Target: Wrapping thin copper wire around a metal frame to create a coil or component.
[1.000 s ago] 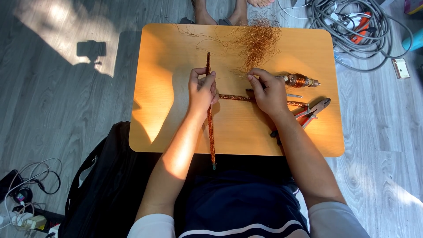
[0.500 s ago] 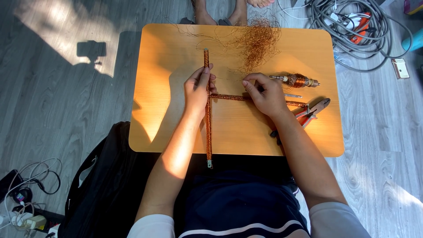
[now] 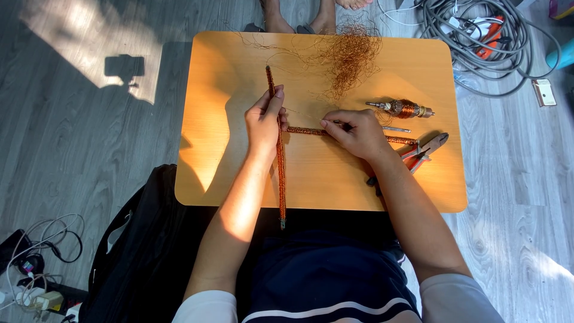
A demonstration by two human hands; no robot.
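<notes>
A long rod wrapped in copper wire [image 3: 280, 179] lies lengthwise over the small wooden table [image 3: 227, 149], its near end past the table's front edge. My left hand [image 3: 265, 122] grips it near its upper part. A second wire-wrapped rod [image 3: 302, 130] lies crosswise, meeting the first one at my left hand. My right hand [image 3: 357, 133] rests on this crosswise rod and pinches something thin at its fingertips; a fine wire seems to run from there toward my left hand.
A tangle of loose copper wire [image 3: 348, 54] lies at the table's far edge. A wound motor armature [image 3: 403, 109] and red-handled pliers [image 3: 426, 149] sit right of my right hand. Another person's bare feet [image 3: 299, 13] stand beyond the table. Grey cables [image 3: 478, 36] lie coiled on the floor, a black bag [image 3: 137, 251] at left.
My left hand has slid the long rod slightly away from me and straightened it. My right hand has shifted left along the crosswise rod.
</notes>
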